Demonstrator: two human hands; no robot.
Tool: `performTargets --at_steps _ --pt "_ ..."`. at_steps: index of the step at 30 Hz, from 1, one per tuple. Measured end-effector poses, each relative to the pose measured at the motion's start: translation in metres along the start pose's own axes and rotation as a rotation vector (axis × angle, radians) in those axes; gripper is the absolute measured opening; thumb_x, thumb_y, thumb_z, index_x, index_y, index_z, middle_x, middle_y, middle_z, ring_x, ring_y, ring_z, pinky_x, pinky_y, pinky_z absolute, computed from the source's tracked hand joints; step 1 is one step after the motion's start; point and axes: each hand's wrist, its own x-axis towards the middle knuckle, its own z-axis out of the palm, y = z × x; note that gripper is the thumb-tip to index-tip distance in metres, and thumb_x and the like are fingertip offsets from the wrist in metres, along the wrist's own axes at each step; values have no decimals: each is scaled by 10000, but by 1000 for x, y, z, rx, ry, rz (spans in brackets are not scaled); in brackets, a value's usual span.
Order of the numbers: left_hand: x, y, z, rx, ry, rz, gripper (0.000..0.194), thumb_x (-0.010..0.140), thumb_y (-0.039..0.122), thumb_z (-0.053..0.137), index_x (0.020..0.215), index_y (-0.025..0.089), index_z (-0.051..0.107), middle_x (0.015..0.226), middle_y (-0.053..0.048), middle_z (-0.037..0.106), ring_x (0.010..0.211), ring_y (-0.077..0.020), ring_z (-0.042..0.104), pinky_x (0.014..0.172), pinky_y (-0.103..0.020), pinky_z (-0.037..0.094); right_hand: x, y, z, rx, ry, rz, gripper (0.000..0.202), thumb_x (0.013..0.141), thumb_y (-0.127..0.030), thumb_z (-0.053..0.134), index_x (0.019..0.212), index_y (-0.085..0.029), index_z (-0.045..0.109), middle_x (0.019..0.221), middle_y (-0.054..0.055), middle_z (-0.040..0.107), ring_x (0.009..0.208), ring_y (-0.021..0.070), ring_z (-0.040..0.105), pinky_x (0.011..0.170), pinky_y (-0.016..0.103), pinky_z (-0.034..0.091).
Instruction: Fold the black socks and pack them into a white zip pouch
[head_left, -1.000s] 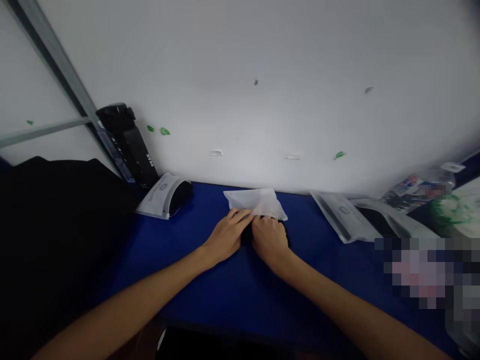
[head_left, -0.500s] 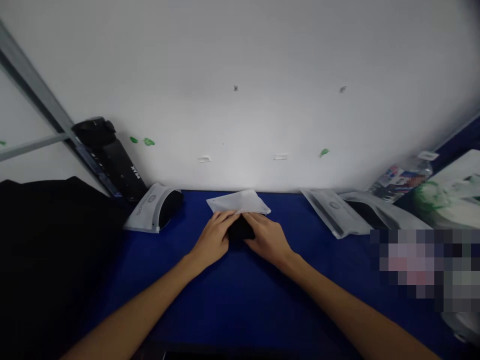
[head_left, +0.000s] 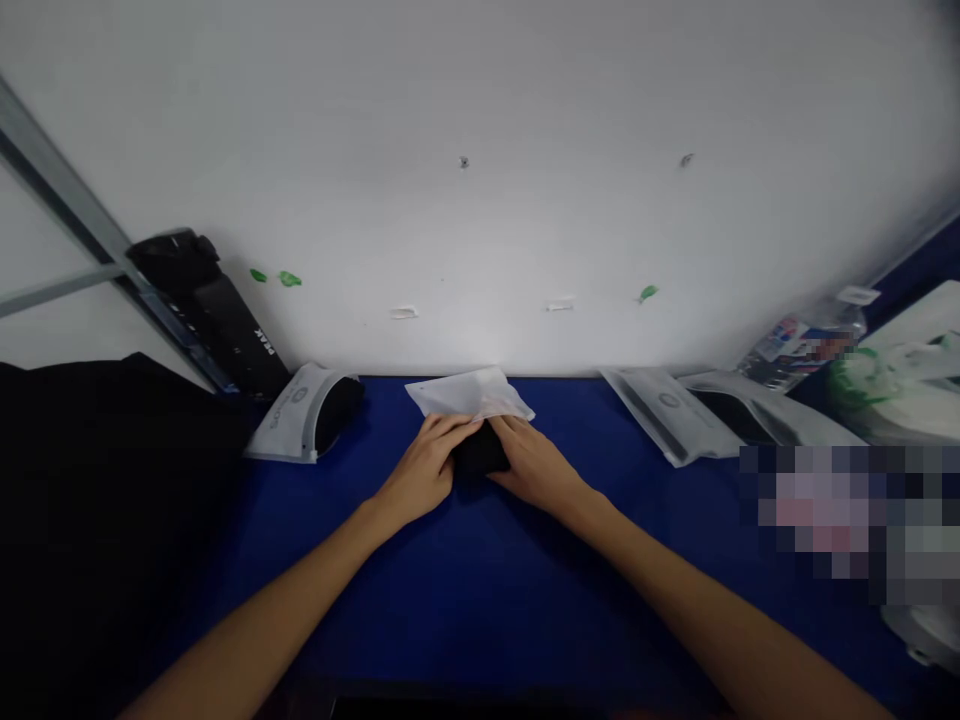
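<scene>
Blue table [head_left: 450,600]: two hands [head_left: 420,470], four pouches [head_left: 471,393].

White translucent pouch [head_left: 471,393], lying flat just beyond fingertips. Black item [head_left: 480,450], soft-looking, sits between both hands, at pouch's near edge.

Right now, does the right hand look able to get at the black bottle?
Probably not easily: the right hand is on the black item, and the left arm lies between it and the bottle.

Left hand [head_left: 426,462], right hand [head_left: 536,465] and both forearms [head_left: 667,585] bare
</scene>
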Motion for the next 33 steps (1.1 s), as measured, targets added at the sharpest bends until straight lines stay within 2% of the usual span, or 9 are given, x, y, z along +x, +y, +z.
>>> performTargets --at_steps 4,8,11,14,18,20,22,28,33 --pt "-1 4 0 -27 13 4 863 826 -122 392 1572 291 525 1523 -42 589 1393 -226 505 1257 -514 440 -3 1 1 -23 12 15 685 773 52 556 1431 -135 520 1304 197 688 1203 322 693 942 450 620" --pt "-1 6 -3 -65 36 14 857 847 -110 389 1583 311 514 1525 -41 579 1420 -223 501 1272 -512 416 2 12 -4 -22 13 -66 719 735 77 539 1418 -146 543 1448 183 628 1413 301 566 1169 475 507" --pt "-1 5 -5 -91 36 2 861 847 -109 393 1587 317 510 1521 -39 583 1411 -221 510 1269 -513 422 9 13 -7 -93 -81 -73 697 766 48 614 1428 -155 534 1509 158 592 1466 250 519 1225 395 455" --pt "1 3 -4 -64 22 7 845 856 -101 407 1586 313 508 1529 -25 591 1411 -220 506 1283 -526 410 14 0 -7 -210 -167 42 616 823 7 656 1406 -166 552 1432 139 646 1330 242 638 1071 335 572" --pt "1 7 2 65 40 -5 858 800 -127 405 1559 250 544 1576 -34 568 1459 -240 473 1285 -530 424 15 -31 -1 -379 -124 274 537 903 14 585 1425 -110 552 1341 244 656 1142 351 732 812 400 651" --pt "0 10 5 127 60 -20 857 774 -134 405 1531 232 573 1575 -42 571 1455 -249 488 1261 -521 464 12 -43 0 -449 -114 355 516 943 17 528 1443 -110 553 1270 258 679 1026 346 765 754 398 647" --pt "-1 12 9 161 73 -41 853 764 -131 415 1523 223 580 1577 -52 572 1448 -258 513 1247 -517 487 8 -48 -2 -503 -101 376 536 956 23 504 1468 -127 547 1289 263 679 1032 350 764 780 415 647" --pt "-2 4 13 120 77 -87 833 765 -109 442 1544 165 554 1582 -108 572 1474 -273 531 1277 -521 449 -6 -40 -10 -506 57 76 606 883 -62 727 1464 -153 580 1422 179 674 1295 349 649 1098 477 565" --pt "-1 -6 15 37 144 -19 807 764 -122 423 1495 172 599 1522 -107 625 1447 -259 556 1269 -526 452 -8 -41 -2 -550 82 -9 451 983 -78 594 1431 -87 636 1425 193 686 1261 325 672 1033 410 594"
